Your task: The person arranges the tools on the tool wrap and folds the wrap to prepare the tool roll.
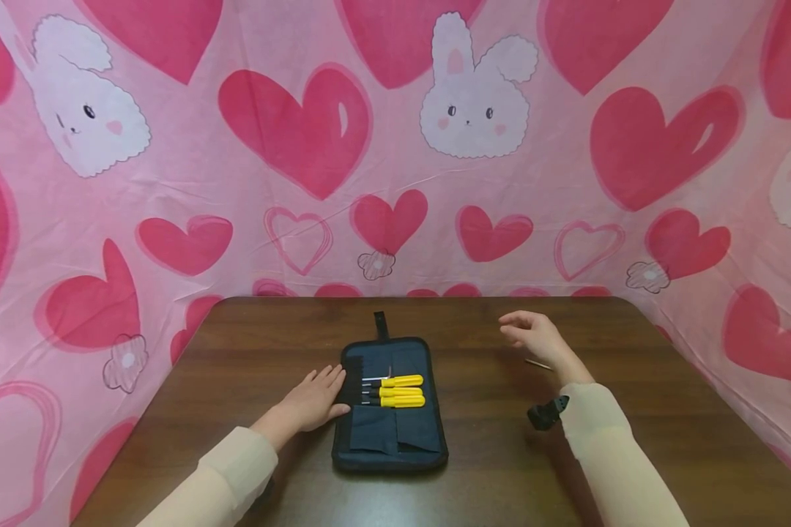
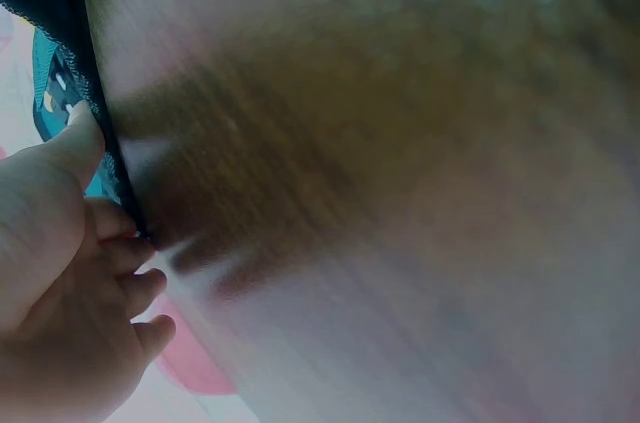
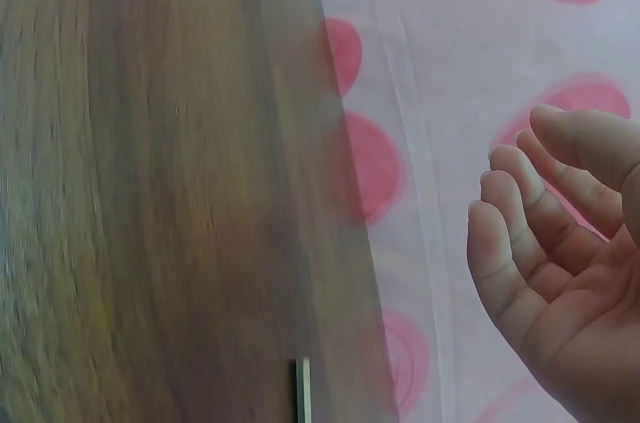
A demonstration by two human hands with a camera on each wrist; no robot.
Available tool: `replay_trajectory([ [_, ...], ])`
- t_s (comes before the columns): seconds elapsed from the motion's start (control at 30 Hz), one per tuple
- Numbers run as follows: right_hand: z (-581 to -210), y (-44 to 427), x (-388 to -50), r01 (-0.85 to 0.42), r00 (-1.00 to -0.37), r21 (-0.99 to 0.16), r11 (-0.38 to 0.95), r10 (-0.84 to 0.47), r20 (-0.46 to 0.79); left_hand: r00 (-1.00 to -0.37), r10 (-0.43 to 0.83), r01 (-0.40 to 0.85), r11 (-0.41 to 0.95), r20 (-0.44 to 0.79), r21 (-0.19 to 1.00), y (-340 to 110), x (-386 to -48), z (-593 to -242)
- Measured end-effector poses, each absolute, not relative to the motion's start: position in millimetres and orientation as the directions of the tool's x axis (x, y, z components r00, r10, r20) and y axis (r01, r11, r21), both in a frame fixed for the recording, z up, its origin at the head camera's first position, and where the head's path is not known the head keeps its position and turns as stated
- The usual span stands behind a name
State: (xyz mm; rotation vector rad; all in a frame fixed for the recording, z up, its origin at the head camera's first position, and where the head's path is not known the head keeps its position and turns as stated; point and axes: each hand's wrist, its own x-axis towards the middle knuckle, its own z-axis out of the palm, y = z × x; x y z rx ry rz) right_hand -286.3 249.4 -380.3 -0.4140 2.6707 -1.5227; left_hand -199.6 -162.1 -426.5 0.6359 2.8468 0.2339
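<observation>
A dark blue fabric tool case (image 1: 372,457) with black edging lies unfolded on the table. Several yellow-handled screwdrivers (image 1: 402,392) sit in its middle, shafts pointing left. My left hand (image 1: 316,399) rests on the case's left edge, fingers extended; the left wrist view shows the thumb (image 2: 75,148) against the dark edging. Above the table at the right, my right hand (image 1: 534,337) is raised with loosely bent fingers and holds nothing. Beneath it lies a thin rod (image 1: 539,364), whose end also shows in the right wrist view; its kind is unclear.
The brown wooden table (image 1: 270,322) carries the case and the rod. A black strap (image 1: 380,325) sticks out from the case's far edge. Pink cloth (image 1: 395,168) with hearts and rabbits hangs behind and at the sides. A black wrist camera (image 1: 547,413) hangs at the right cuff.
</observation>
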Motion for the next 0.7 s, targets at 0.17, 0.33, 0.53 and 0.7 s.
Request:
replay_trajectory([
  [0.17, -382.6, 260.8, -285.2, -0.202, -0.967, -0.847, 0.492, -0.235, 0.094, -0.878, 0.446, 0.414, 0.89, -0.174, 0.191, -162.5, -199.1, -425.6],
  [0.33, -386.4, 270.8, -284.4, -0.185, -0.972, -0.845, 0.502, -0.222, 0.082, -0.884, 0.434, 0.401, 0.894, -0.174, 0.198, -162.1, -199.4, -426.3],
  [0.53, -393.6, 281.2, -284.2, -0.134, -0.98, -0.854, 0.503, -0.194, 0.04, -0.888, 0.424, 0.39, 0.899, -0.179, 0.2, -161.8, -200.8, -427.6],
  [0.7, -399.7, 290.1, -283.7, -0.102, -0.987, -0.864, 0.493, -0.158, 0.027, -0.888, 0.425, 0.395, 0.9, -0.176, 0.184, -161.9, -201.2, -427.8],
])
